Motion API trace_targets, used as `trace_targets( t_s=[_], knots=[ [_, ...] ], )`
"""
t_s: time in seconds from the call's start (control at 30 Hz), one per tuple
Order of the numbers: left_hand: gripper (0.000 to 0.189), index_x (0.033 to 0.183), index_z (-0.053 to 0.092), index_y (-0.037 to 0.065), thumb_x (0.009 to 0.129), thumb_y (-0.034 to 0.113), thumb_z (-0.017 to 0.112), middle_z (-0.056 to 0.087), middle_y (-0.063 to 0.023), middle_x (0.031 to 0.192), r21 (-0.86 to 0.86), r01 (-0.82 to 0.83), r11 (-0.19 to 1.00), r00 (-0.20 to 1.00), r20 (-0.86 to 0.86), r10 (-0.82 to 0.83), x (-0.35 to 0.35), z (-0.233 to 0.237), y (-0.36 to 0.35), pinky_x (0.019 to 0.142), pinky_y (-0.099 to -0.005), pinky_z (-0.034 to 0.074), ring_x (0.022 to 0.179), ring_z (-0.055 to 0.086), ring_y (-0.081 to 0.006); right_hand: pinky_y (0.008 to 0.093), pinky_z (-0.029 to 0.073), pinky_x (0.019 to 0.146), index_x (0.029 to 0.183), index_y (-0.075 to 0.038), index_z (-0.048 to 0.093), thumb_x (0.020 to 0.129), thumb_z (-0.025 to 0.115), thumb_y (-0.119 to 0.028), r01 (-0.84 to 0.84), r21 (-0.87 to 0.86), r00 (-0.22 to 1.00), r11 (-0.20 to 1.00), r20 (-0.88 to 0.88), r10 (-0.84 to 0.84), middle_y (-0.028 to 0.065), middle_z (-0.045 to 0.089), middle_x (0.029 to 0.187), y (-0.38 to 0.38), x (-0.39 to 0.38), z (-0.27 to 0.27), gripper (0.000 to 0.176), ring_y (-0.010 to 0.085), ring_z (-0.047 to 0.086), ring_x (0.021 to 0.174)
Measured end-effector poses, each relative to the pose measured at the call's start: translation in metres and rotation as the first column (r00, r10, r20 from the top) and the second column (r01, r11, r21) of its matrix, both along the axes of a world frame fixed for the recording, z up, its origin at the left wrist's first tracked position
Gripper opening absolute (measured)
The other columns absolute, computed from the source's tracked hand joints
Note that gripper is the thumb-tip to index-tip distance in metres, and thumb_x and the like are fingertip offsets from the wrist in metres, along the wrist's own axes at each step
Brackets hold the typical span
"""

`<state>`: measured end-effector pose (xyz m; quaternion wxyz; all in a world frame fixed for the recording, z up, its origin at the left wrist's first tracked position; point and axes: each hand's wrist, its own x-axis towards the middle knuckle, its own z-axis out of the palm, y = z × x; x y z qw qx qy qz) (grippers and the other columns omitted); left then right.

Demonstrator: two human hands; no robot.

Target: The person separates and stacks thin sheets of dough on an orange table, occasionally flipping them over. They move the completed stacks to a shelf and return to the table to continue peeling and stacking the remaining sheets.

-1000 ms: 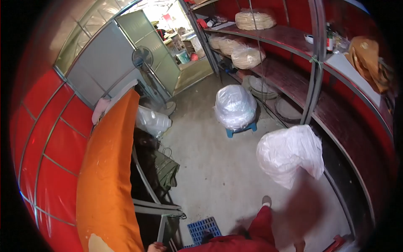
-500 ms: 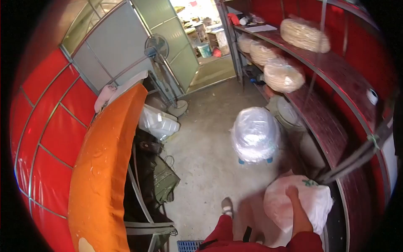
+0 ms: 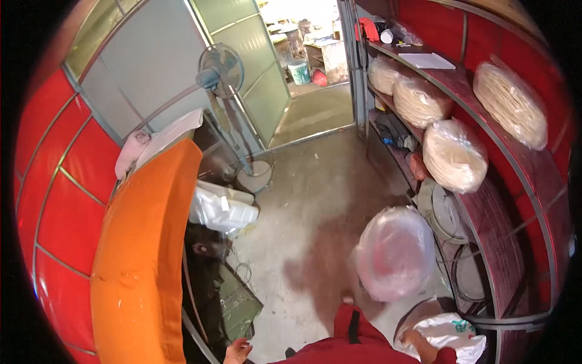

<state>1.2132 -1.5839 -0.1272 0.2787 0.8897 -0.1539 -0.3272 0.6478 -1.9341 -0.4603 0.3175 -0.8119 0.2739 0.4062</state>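
Observation:
My right hand (image 3: 414, 338) grips the top of a white plastic bag (image 3: 451, 338) held low at the bottom right, beside the shelf frame. My left hand (image 3: 237, 350) hangs at the bottom edge near the dark frame of the orange bed, fingers apart and holding nothing. Just ahead of me a clear plastic bag of stacked flat rounds (image 3: 394, 252) stands on the concrete floor. My red trouser leg (image 3: 354, 337) shows between the two hands.
Dark red shelves (image 3: 479, 130) on the right carry several bagged stacks of flat rounds (image 3: 454, 155). An orange mattress (image 3: 142, 261) runs along the left. A pedestal fan (image 3: 219, 68) stands by the open doorway (image 3: 309, 91). White containers (image 3: 221, 209) lie beside the mattress.
I have walked forward; the clear bag on the floor is now close in front. The white bag in my right hand has dropped lower. My left hand has come into view.

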Motion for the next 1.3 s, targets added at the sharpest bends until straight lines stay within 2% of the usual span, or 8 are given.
trace_targets(
  t_s=[0.47,0.6,0.7,0.8,0.93,1.0,1.07,1.3],
  knots=[
    [0.037,0.088,0.056,0.009,0.068,0.041,0.058,0.06,-0.008,0.078,0.41,0.008,0.912,0.997,0.062,-0.037,0.044,0.001,-0.12,0.067,-0.0346,0.046,0.074,0.057,-0.0236,0.0408,0.044,0.066,0.07,-0.004,0.062,0.067,0.048,-0.024,0.268,-0.478,0.933,0.837,0.344,-0.103,0.0181,0.058,0.081,-0.436,0.376,0.155,0.025,0.0328,0.055,0.073],
    [0.036,0.087,0.054,0.005,0.066,0.034,0.06,0.059,-0.0121,0.079,0.43,-0.508,0.747,0.862,0.254,0.439,-0.067,0.026,-0.118,0.066,-0.0377,0.046,0.076,0.057,-0.0284,0.036,0.042,0.054,0.063,-0.003,0.055,0.07,0.05,-0.013,0.203,-0.794,0.451,0.574,0.596,0.664,0.0115,0.056,0.068,-0.592,0.558,0.164,0.012,0.0228,0.054,0.062],
    [0.044,0.099,0.052,0.004,0.066,0.031,0.06,0.06,-0.013,0.085,0.296,-0.712,0.636,0.689,0.121,0.715,-0.146,0.04,-0.124,0.07,-0.0357,0.046,0.08,0.057,-0.0284,0.0328,0.034,0.042,0.067,-0.004,0.051,0.07,0.05,-0.016,0.338,0.225,0.373,0.914,0.859,-0.35,0.0061,0.046,0.057,-0.538,0.693,0.265,0.012,0.0146,0.042,0.048],
    [0.045,0.101,0.052,0.004,0.065,0.03,0.061,0.06,-0.0153,0.087,0.39,-0.796,0.463,0.495,-0.02,0.869,-0.221,0.044,-0.135,0.073,-0.0354,0.045,0.083,0.056,-0.0287,0.0282,0.031,0.034,0.067,-0.008,0.05,0.07,0.05,-0.017,0.36,0.925,0.611,0.125,-0.132,-0.781,0.0039,0.044,0.053,-0.539,0.793,0.173,0.01,0.013,0.04,0.042],
    [0.048,0.1,0.054,0.004,0.063,0.034,0.062,0.058,-0.0174,0.089,0.454,-0.831,0.322,0.318,-0.086,0.944,-0.361,-0.011,-0.139,0.076,-0.0348,0.044,0.086,0.055,-0.0299,0.0325,0.029,0.025,0.074,-0.008,0.049,0.075,0.044,-0.023,0.439,0.708,0.833,0.552,-0.091,-0.546,0.0054,0.045,0.05,-0.321,0.768,0.149,0.016,0.016,0.036,0.03],
    [0.048,0.098,0.055,0.005,0.062,0.035,0.064,0.059,-0.0176,0.085,0.441,-0.879,0.18,0.148,-0.106,0.983,-0.423,-0.025,-0.152,0.075,-0.0351,0.044,0.085,0.056,-0.0302,0.0352,0.046,0.048,0.081,-0.004,0.055,0.071,0.053,-0.016,-0.247,0.253,0.902,0.935,0.412,0.127,0.011,0.055,0.067,-0.181,0.707,0.146,0.015,0.0244,0.054,0.056],
    [0.049,0.099,0.054,0.004,0.063,0.037,0.062,0.057,-0.0186,0.091,0.446,-0.879,0.166,0.069,-0.226,0.972,-0.476,-0.039,-0.151,0.078,-0.036,0.043,0.09,0.054,-0.0298,0.0342,0.044,0.075,0.091,-0.001,0.056,0.074,0.051,-0.021,-0.822,-0.186,0.448,0.539,0.373,0.812,0.0152,0.059,0.087,-0.039,0.623,0.22,0.027,0.0284,0.056,0.082],
    [0.048,0.098,0.054,0.002,0.063,0.033,0.061,0.056,-0.02,0.095,0.451,-0.859,-0.241,-0.276,-0.012,0.961,-0.572,-0.032,-0.153,0.077,-0.0378,0.043,0.091,0.053,-0.0317,0.0353,0.043,0.073,0.096,-0.005,0.055,0.073,0.052,-0.031,-0.915,0.153,-0.295,-0.372,0.375,0.879,0.016,0.059,0.085,0.17,0.456,0.273,0.035,0.0288,0.056,0.083]
  ],
)
